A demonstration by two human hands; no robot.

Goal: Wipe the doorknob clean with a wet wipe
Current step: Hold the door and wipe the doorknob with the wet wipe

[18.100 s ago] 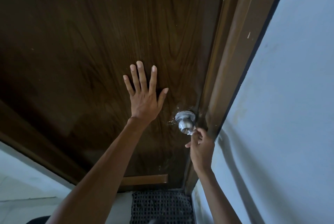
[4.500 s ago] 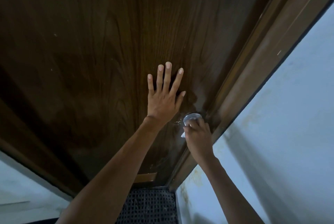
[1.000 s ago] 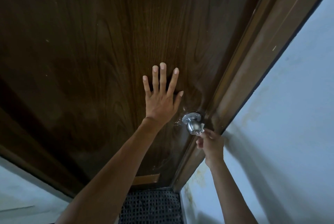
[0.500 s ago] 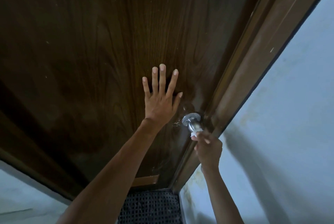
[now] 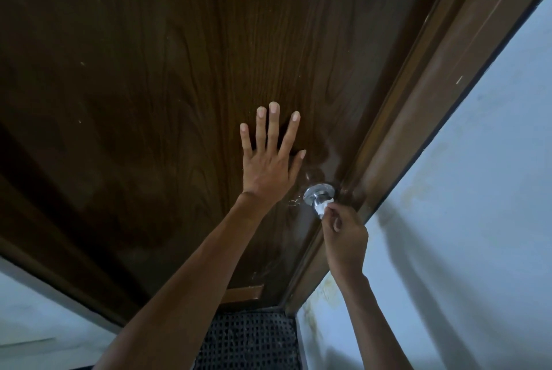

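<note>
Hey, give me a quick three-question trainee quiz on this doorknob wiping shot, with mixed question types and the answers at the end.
1. True or false: the left hand lies flat on the door with its fingers spread.
2. Which hand pinches the wet wipe against the doorknob? A: left hand. B: right hand.
3. Fill the blank: the doorknob sits between the left hand and the door ___.
Key: 1 true; 2 B; 3 frame.

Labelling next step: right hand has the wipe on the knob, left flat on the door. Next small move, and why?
Probably sweep the white wet wipe around the round silver metal doorknob toward its left side. The right hand pinches the wipe against the knob's right front only; the base plate shows bare. The left hand lies flat on the dark wooden door, likely bracing it.
</note>
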